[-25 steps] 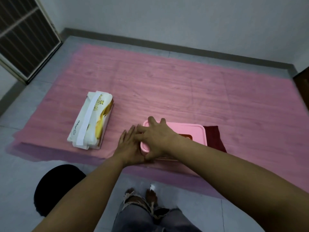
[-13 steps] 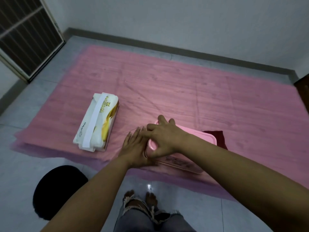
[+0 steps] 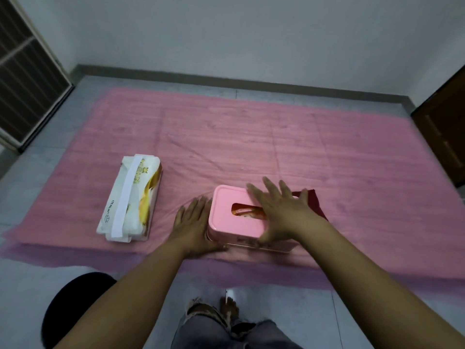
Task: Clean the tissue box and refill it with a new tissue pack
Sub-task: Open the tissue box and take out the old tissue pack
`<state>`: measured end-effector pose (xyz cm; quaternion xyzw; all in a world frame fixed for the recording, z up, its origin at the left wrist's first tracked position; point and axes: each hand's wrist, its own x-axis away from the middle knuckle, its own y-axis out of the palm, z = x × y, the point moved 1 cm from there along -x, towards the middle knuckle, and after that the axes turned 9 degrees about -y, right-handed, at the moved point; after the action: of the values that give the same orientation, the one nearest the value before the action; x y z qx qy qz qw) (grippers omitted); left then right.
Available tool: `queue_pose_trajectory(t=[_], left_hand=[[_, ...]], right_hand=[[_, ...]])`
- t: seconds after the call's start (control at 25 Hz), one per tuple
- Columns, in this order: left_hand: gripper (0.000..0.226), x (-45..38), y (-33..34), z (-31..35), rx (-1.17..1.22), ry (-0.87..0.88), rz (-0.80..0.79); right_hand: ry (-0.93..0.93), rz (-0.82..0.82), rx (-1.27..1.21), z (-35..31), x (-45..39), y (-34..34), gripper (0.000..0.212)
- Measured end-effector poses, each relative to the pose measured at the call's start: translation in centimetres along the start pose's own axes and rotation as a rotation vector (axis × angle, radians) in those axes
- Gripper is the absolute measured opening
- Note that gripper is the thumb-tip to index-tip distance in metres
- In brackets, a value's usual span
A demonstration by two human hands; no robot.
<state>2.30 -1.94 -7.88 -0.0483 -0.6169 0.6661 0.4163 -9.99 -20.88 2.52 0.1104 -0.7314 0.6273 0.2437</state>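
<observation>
A pink tissue box (image 3: 226, 217) stands on a pink mat (image 3: 251, 147), its lid slot showing an orange-red wrapper inside. My left hand (image 3: 193, 222) lies flat against the box's left end, fingers stretched out. My right hand (image 3: 279, 210) rests spread over the right part of the lid, thumb down the front side. A new tissue pack (image 3: 132, 197), white and yellow with a white strip, lies on the mat to the left of the box. A dark red cloth (image 3: 313, 200) peeks out behind the box at its right.
The mat covers a grey tiled floor. A black round object (image 3: 73, 306) sits on the floor at the lower left. My knees in torn jeans (image 3: 226, 326) are at the bottom. A dark grille (image 3: 25, 79) stands far left, a brown door (image 3: 442, 137) far right.
My right hand has slid from the box's left corner to the right over the lid, uncovering the slot. My left hand stays by the left end. The camera view has tilted up a little.
</observation>
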Motion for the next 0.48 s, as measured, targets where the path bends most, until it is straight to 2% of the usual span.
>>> queue_pose_trajectory(t=[0.12, 0.48], left_hand=[[0.132, 0.0, -0.1, 0.2, 0.014, 0.007, -0.001], [0.133, 0.0, 0.1, 0.4, 0.008, -0.013, -0.014]], right_hand=[[0.061, -0.025, -0.008, 0.7, 0.8, 1.2, 0.133], [-0.003, 0.116, -0.127, 1.4, 1.8, 2.1, 0.124]])
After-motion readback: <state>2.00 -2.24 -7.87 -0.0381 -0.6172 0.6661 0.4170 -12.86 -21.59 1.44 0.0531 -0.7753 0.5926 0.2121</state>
